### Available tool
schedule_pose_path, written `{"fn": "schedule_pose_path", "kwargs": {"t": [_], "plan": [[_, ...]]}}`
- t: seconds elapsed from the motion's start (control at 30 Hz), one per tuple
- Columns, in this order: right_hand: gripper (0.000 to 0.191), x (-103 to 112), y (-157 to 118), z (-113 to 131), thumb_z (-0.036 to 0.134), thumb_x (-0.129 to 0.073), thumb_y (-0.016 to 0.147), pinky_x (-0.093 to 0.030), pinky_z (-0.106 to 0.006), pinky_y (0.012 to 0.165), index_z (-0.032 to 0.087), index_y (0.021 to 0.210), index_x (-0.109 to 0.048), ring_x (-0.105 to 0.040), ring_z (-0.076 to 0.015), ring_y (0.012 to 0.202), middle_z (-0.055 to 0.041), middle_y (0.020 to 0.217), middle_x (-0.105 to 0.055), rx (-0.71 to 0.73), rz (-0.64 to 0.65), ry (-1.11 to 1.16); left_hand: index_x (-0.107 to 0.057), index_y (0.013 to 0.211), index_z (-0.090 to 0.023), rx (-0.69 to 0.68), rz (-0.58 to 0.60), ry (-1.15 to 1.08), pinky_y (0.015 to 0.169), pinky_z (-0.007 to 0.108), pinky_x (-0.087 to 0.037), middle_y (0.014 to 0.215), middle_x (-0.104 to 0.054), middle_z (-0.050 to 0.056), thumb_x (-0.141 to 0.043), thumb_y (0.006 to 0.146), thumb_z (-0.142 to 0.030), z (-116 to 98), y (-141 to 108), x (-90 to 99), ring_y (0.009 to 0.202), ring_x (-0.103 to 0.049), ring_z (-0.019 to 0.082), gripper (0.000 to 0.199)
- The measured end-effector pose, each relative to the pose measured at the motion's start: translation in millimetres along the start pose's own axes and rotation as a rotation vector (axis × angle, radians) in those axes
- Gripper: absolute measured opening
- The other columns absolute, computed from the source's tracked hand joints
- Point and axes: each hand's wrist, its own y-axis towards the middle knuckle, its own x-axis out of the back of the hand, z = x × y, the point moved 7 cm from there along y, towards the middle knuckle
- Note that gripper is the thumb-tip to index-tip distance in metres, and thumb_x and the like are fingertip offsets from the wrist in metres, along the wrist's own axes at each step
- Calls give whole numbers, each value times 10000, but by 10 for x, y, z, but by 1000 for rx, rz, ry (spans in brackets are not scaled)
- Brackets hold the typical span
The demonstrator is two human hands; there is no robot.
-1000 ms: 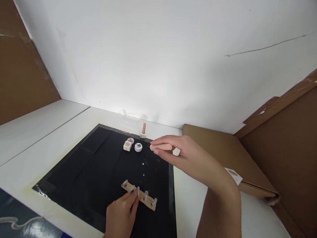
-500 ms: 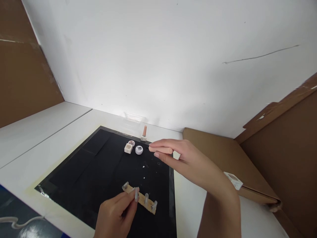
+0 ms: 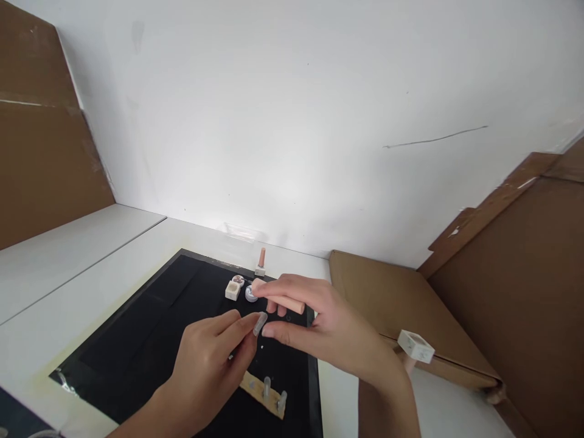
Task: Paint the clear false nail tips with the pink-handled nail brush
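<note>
Above the black mat [image 3: 150, 322], left hand [image 3: 210, 356] pinches a clear piece [image 3: 260, 324] in a narrow grip; right hand [image 3: 322, 319], wrist bent, holds a peach handle [image 3: 293, 305] with curled fingers, thumb extended near that piece.

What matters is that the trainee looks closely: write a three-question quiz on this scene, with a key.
1. True or false: the right hand holds the peach handle.
2. Which does the left hand pinch? A) a spoon; B) a clear plastic piece; C) a cloth.
3. Fill in the colour: the beige strip lies on a ____ mat.

Key: 1. True. 2. B. 3. Black.
</note>
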Motion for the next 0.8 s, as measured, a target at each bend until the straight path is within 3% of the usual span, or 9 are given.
{"fn": "schedule_pose_path", "kwargs": {"t": [0.17, 0.27, 0.47, 0.63, 0.8], "plan": [[239, -42, 30, 54, 201, -640, 803, -479, -201, 557, 251, 1035, -664, -571, -116, 686, -1, 810, -602, 23, 13, -24, -671, 945, -109, -16, -21, -21, 384, 186, -310, 531, -496, -29, -485, 867, -96, -18, 20, 17, 402, -425, 78, 202], [225, -52, 30, 86, 163, -599, 825, -500, -210, 595, 252, 1022, -661, -600, -111, 685, 0, 831, -635, 21, 23, -13, -673, 945, -112, 2, -29, -36, 391, 190, -311, 522, -484, -32, -487, 867, -95, -14, -5, 17, 408, -412, 80, 202], [267, -24, 11, 110, 101, -533, 850, -526, -252, 744, 248, 1032, -662, -660, -141, 882, -17, 1030, -695, 41, 14, 31, -666, 991, -142, -6, -20, -47, 398, 180, -328, 524, -501, -35, -477, 873, -96, -26, -2, 59, 414, -421, 78, 228], [252, 63, -31, 96, 98, -519, 849, -525, -270, 846, 240, 992, -669, -659, -152, 977, -21, 1003, -711, 43, -48, 56, -660, 1031, -139, -40, -5, -15, 393, 182, -321, 542, -512, -32, -465, 883, -95, -45, 26, 86, 417, -427, 76, 248], [260, 116, -78, 107, 89, -524, 834, -551, -264, 786, 247, 987, -664, -684, -143, 872, -17, 1011, -709, 29, -82, 61, -655, 1026, -148, -71, -3, 13, 401, 179, -334, 543, -524, -34, -456, 893, -102, -63, 42, 89, 417, -440, 74, 244]]}}
